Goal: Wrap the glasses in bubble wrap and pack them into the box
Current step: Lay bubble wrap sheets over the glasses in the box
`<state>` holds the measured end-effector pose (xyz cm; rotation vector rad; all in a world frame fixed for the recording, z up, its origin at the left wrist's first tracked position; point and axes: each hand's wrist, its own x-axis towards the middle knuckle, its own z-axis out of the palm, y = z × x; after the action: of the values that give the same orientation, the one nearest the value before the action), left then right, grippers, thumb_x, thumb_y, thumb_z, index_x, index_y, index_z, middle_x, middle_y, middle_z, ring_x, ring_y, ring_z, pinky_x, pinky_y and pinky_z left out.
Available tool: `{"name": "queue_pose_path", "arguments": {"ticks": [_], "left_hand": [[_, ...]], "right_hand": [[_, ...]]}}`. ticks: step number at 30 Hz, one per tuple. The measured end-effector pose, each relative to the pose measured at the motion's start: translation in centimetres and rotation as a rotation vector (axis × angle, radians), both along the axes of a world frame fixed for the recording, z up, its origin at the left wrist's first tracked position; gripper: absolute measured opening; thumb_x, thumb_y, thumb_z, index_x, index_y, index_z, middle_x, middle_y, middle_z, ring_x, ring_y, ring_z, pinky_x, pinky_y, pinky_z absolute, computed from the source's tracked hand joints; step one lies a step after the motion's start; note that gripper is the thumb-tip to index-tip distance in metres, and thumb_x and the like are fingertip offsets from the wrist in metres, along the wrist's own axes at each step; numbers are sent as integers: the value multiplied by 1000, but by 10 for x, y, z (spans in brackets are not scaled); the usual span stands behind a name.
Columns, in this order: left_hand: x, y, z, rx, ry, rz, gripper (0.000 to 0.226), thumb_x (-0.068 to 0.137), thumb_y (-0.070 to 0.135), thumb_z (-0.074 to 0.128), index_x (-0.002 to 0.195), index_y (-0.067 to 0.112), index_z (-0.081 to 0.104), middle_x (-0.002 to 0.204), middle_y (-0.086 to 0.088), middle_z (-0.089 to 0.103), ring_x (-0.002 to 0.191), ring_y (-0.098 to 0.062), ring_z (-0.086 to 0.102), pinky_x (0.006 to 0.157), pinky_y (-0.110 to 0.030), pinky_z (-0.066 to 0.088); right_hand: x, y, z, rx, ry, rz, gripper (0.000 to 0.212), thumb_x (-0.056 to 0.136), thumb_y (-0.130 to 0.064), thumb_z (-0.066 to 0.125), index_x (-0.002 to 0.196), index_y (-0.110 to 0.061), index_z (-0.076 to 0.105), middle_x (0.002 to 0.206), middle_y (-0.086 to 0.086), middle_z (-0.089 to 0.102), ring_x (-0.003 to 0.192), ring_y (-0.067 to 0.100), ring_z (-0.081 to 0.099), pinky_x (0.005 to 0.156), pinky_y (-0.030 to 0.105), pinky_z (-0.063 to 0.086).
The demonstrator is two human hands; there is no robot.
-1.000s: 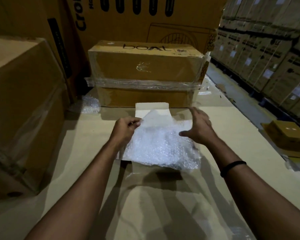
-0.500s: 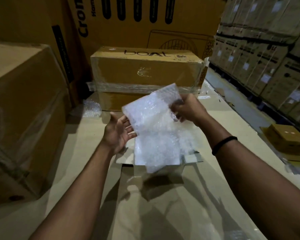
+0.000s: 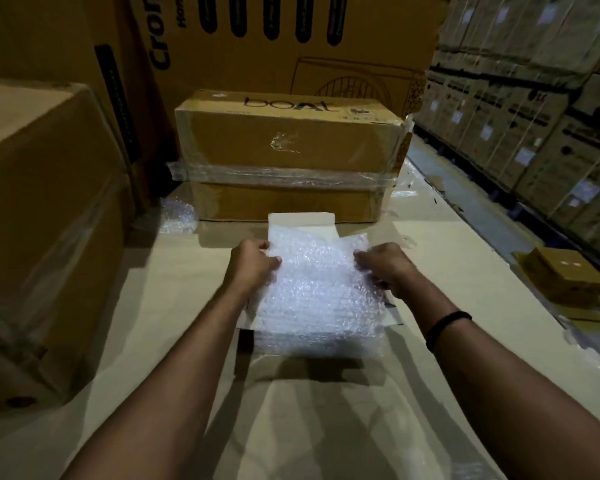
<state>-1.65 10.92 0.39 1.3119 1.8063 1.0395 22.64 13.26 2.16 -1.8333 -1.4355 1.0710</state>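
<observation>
Over the small white box (image 3: 302, 221) on the surface (image 3: 174, 299), we hold the bubble wrap (image 3: 321, 289) by its two far corners, left hand (image 3: 252, 268) and right hand (image 3: 387, 268) each pinched shut on an edge. Its long axis runs from the box's far flap toward us, between both grips, equally near. No glasses show; they may lie beneath.

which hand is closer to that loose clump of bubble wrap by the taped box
Left. The left hand lies right of and nearer than the clump; the right hand is farther right.
</observation>
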Motion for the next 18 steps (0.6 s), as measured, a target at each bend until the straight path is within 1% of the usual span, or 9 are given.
{"name": "queue_pose_path", "arguments": {"ticks": [2,4,6,8,11,13,14,16,18], "left_hand": [[-1,6,-7,-14,299,2,42,81,25,75,121,15,66,106,-9,72,90,-27,68,77,-34,55],[0,8,-12,2,509,-3,41,80,28,74,120,20,66,110,-7,71,97,-28,65,78,-33,53],[2,8,-17,51,666,-15,49,80,25,73,127,22,61,116,-6,68,104,-29,61,82,-34,49],[4,6,-21,106,816,-11,62,80,22,72,137,21,49,127,-8,57,113,-30,51,91,-38,43],[6,5,-25,185,983,-82,70,80,18,69,144,26,40,145,-9,40,127,-29,39,101,-40,34],[7,5,-27,205,1097,-256,59,84,18,65,139,31,49,151,-2,38,135,-27,33,109,-44,25],[6,6,-28,199,1145,-339,51,85,19,63,135,32,55,150,1,41,136,-25,32,110,-45,22],[5,5,-27,172,1184,-436,43,87,19,56,128,30,61,143,6,50,131,-21,39,107,-44,21],[6,2,-26,153,1184,-466,45,86,16,52,128,28,61,136,6,57,124,-20,46,102,-43,23]], "right_hand": [[-1,3,-11,103,-133,7,22,89,-21,66,75,-4,68,67,8,64,54,21,55,54,30,43],[-4,5,-17,195,-270,32,20,86,-22,65,68,-13,62,68,2,64,65,23,61,57,30,44],[-8,7,-22,258,-360,53,15,85,-26,64,72,-19,58,79,2,67,76,25,62,62,29,44],[-11,12,-27,313,-404,87,8,84,-27,66,86,-24,59,90,4,68,83,28,61,68,32,46],[-11,17,-31,366,-486,184,42,83,-24,70,120,-25,50,107,6,63,96,29,58,72,33,44],[-9,21,-33,461,-662,276,62,81,-20,72,136,-24,44,124,9,55,109,30,53,83,35,44],[-8,23,-34,525,-769,320,65,81,-19,72,139,-25,44,132,10,51,115,30,49,89,37,43],[-6,27,-35,593,-935,425,56,84,-20,69,136,-27,52,140,7,48,123,28,43,97,39,38],[-4,29,-37,608,-1009,534,37,88,-22,62,124,-28,63,134,1,56,122,26,43,93,35,34]]}}
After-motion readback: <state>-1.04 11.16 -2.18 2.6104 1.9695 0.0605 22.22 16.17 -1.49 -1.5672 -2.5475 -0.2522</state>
